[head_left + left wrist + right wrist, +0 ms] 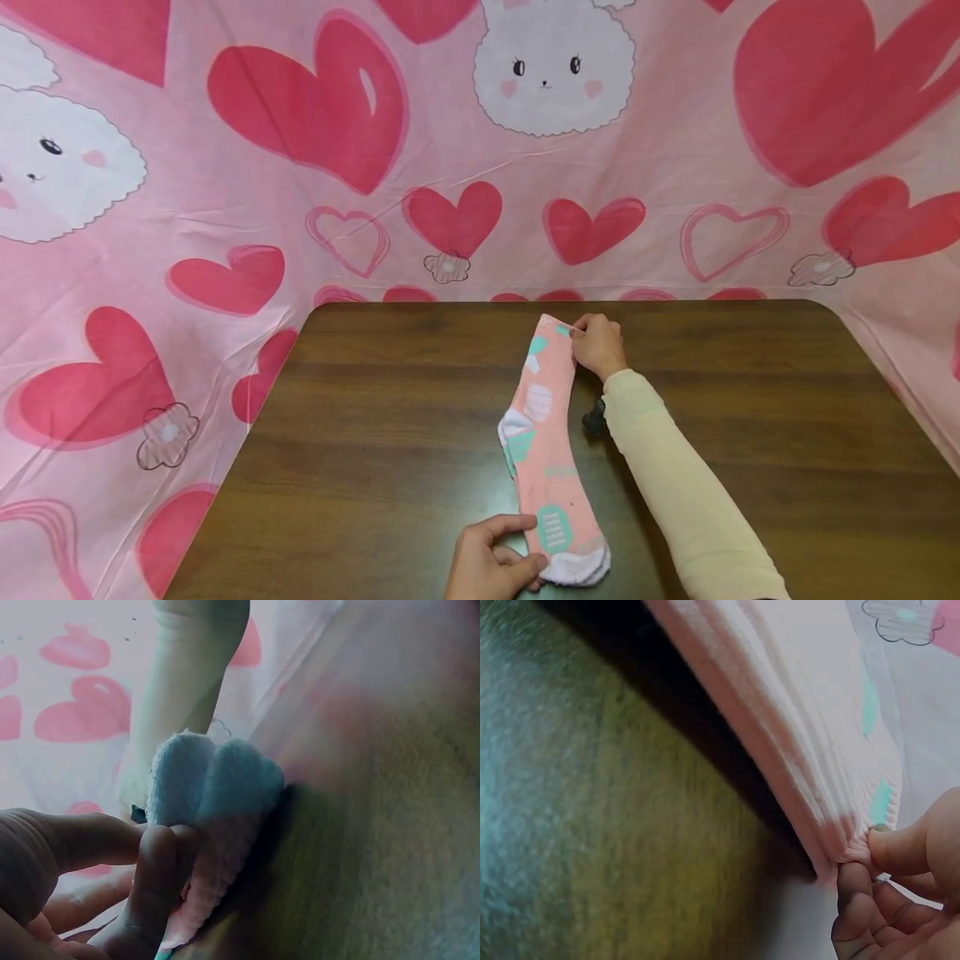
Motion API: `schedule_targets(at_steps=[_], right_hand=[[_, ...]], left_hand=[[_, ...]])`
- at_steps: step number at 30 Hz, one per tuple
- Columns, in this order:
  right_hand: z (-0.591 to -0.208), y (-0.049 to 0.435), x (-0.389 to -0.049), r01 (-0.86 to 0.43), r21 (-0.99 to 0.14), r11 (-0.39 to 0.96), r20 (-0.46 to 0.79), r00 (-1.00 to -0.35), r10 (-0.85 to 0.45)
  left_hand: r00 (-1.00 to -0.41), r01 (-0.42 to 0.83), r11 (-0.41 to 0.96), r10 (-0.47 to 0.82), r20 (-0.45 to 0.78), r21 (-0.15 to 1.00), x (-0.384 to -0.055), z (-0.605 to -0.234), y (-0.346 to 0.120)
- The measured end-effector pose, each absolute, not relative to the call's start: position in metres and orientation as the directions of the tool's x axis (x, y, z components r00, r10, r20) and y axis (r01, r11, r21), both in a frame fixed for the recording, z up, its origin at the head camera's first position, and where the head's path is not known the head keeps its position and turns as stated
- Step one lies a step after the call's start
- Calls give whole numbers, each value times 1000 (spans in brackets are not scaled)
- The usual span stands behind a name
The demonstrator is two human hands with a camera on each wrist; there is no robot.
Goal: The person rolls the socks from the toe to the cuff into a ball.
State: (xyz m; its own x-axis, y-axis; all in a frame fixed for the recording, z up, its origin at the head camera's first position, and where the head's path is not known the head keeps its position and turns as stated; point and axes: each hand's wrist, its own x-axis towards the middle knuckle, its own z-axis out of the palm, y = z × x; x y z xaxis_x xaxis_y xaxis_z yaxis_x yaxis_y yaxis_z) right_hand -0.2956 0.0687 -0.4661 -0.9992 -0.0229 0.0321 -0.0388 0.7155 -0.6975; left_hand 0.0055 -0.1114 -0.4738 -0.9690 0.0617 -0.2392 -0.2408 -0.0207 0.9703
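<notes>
Pink socks (553, 450) with mint and white patches lie lengthwise on the table, cuff toward the back and white toes toward the front. Two white toe ends (180, 776) show side by side in the left wrist view, so one sock lies on another. My left hand (491, 560) pinches the edge near the toe between thumb and fingers. At the far end my right hand (600, 343) pinches the corner of the ribbed cuff, thumb on top, as the right wrist view shows from close up.
The brown wooden table (375, 433) stretches to both sides of the socks. Behind it and to the sides hangs a pink cloth (660, 150) printed with hearts and white faces. A small black device (596, 418) sits at the right wrist, beside the cream sleeve (675, 475).
</notes>
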Motion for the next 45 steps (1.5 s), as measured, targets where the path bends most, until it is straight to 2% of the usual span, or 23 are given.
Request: schedule_targets(at_steps=[4, 8, 11, 14, 20, 24, 28, 31, 33, 39, 43, 45], right_hand=[[-466, 71, -295, -45, -699, 714, 39, -999, -24], [-463, 74, -293, -50, -690, 722, 39, -999, -32], [-456, 77, -290, -60, -671, 739, 52, -998, -33], [-445, 81, -286, -96, -644, 759, 90, -995, -50], [-415, 94, -271, -299, -550, 780, 233, -952, -201], [-393, 103, -252, -475, -490, 731, 340, -876, -342], [-374, 113, -223, -681, -368, 633, 473, -723, -503], [-365, 122, -198, -823, -225, 521, 552, -549, -628], [-363, 127, -182, -886, -103, 453, 559, -428, -710], [-378, 144, -131, -950, 200, 242, 428, -137, -893], [-406, 148, -104, -946, 319, 55, 431, 93, -898], [-420, 148, -94, -932, 363, -6, 445, 179, -877]], left_hand=[[-973, -220, 9, 63, -220, 975, 5, -475, -111], [-983, -176, 138, 21, -181, 975, 3, -476, -110], [-995, -99, 242, 2, -102, 965, 3, -478, -112], [-1000, 13, 290, 23, 7, 957, 1, -476, -116], [-970, 243, 392, 121, 212, 887, -16, -454, -128], [-898, 437, 499, 194, 395, 748, -35, -438, -133], [-816, 569, 568, 298, 496, 595, -48, -425, -136], [-740, 665, 576, 418, 527, 476, -53, -416, -136], [-660, 745, 551, 523, 539, 377, -55, -411, -135], [-348, 922, 384, 779, 522, 42, -49, -418, -128], [-229, 937, 322, 857, 462, -132, -42, -436, -126], [-176, 930, 296, 879, 442, -219, -41, -444, -124]])
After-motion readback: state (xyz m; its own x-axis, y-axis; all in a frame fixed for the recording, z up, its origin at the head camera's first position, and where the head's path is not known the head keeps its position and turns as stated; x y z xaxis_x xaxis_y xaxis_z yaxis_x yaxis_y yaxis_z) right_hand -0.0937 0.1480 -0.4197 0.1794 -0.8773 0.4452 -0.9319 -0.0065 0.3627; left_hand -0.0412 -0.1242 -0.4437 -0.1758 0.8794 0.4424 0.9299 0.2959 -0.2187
